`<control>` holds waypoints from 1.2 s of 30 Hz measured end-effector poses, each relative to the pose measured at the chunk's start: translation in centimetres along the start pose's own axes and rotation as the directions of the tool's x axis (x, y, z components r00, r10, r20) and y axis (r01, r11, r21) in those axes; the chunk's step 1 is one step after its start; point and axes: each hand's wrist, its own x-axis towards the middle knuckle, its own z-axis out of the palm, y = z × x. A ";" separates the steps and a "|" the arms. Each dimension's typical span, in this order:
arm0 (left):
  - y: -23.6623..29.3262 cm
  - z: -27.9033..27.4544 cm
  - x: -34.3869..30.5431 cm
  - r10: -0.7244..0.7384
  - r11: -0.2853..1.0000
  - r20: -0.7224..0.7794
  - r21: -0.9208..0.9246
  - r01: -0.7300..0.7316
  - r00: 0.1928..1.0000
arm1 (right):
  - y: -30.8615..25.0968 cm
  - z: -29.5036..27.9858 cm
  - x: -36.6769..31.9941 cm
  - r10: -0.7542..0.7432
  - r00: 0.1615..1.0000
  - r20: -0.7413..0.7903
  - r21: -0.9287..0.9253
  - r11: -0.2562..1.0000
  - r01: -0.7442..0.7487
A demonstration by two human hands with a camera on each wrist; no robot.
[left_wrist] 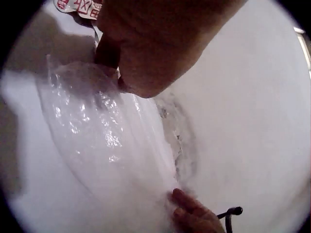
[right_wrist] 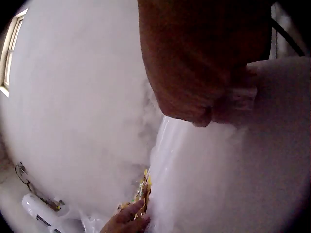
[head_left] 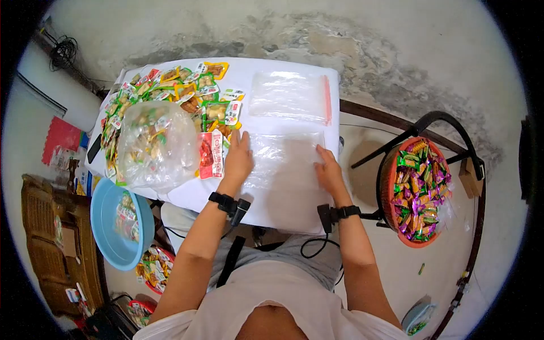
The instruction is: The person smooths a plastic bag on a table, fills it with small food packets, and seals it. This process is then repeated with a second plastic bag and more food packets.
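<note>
A clear plastic bag (head_left: 286,161) lies across the white-clothed table in front of me, between my two hands. The fingers of my left hand (head_left: 238,161) point forward, fairly straight, at the bag's left edge. At the opposite edge my right hand (head_left: 331,173) touches the film, its thumb and forefinger apart. The left wrist view has the shiny film (left_wrist: 92,126) bulging beneath the left hand (left_wrist: 150,53). Both palms are hidden. Beyond the bag lies a stack of clear bags (head_left: 289,96) with a red strip on its right side.
Snack packets (head_left: 164,82) heap on the table's left, around a filled clear bag (head_left: 156,144). A red-and-white packet (head_left: 211,156) is close by my left hand. At lower left stands a blue basin (head_left: 102,226); on the right, an orange basket (head_left: 386,190) of wrapped sweets.
</note>
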 end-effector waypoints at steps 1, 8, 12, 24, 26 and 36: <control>1.0 -0.5 0.1 -0.020 0.986 0.013 0.164 0.018 1.000 | 0.0 0.1 -0.2 -0.095 0.995 -0.016 -0.099 0.991 0.093; 2.7 2.6 -1.0 0.311 0.926 0.167 0.168 -0.338 0.936 | -1.2 -0.9 0.9 -0.015 1.000 0.004 -0.053 0.998 0.016; 2.1 3.5 -1.3 0.282 0.925 0.254 0.183 -0.332 0.925 | 0.9 -0.9 4.0 0.029 0.999 -0.031 0.159 0.987 -0.024; 2.0 3.6 -1.1 0.230 0.925 0.325 0.220 -0.310 0.917 | 2.1 0.2 6.8 0.156 0.987 0.038 0.118 0.980 -0.159; 2.2 3.7 -1.0 0.209 0.929 0.333 0.225 -0.293 0.919 | 2.0 0.5 6.4 0.030 0.999 -0.026 0.034 0.999 -0.029; 1.8 3.4 0.4 0.218 0.929 0.347 0.212 -0.303 0.912 | -0.3 -0.1 5.3 -0.316 0.948 -0.039 -0.243 0.923 0.298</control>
